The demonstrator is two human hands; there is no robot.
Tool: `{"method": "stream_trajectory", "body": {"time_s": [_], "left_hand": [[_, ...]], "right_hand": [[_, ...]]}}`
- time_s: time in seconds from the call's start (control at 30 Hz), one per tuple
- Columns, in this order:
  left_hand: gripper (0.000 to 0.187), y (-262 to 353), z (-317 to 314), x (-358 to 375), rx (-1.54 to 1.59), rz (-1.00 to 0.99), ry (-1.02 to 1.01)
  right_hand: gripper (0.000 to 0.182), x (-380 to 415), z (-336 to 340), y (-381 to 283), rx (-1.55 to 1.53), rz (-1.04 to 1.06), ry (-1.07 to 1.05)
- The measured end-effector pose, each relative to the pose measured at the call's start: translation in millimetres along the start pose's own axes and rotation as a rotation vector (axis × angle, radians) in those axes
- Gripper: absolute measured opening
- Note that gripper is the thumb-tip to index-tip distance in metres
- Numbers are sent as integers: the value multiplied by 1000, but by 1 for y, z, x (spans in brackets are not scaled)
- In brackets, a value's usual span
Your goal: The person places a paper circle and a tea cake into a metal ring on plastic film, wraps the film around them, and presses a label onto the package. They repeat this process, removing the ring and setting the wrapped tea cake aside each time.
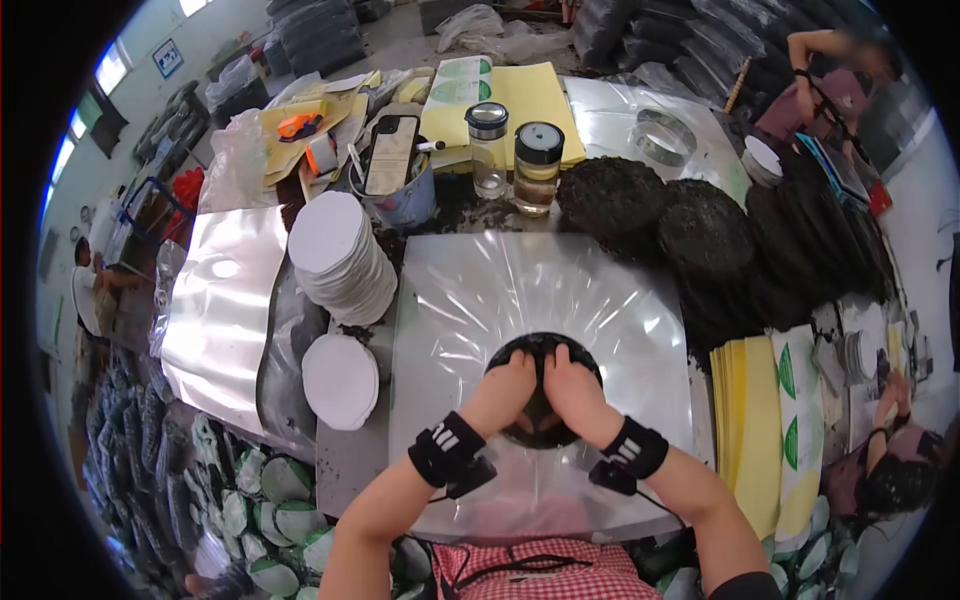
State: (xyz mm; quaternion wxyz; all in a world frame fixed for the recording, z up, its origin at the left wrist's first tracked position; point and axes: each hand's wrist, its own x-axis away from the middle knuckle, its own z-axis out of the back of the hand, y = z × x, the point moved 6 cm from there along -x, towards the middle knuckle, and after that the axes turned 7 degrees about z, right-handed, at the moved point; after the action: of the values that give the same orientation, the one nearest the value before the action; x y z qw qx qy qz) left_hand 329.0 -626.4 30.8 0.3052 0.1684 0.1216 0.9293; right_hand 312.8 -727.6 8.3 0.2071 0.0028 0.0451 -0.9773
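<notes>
A dark round pressed cake lies in the middle of a clear plastic sheet on the table. My left hand and my right hand both press down on the cake's near half, fingers curled over its top, thumbs side by side. The sheet is gathered into radiating creases around the cake. Both wrists wear black bands with small devices. The near part of the cake is hidden under my hands.
A stack of white paper discs and a single disc lie left. More dark cakes sit at back right, two jars behind, yellow wrappers right. Other people work at the far right and left.
</notes>
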Motion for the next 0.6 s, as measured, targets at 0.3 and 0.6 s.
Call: {"method": "stream_trajectory", "body": {"time_s": [0.3,0.6], "left_hand": [[32,44,12,177,80,15,401],[37,32,-86,208,306,-463,91]], "right_hand": [[101,31,18,-14,-63,-115,-51],[101,32,9,-18,85,-171,-106]]}}
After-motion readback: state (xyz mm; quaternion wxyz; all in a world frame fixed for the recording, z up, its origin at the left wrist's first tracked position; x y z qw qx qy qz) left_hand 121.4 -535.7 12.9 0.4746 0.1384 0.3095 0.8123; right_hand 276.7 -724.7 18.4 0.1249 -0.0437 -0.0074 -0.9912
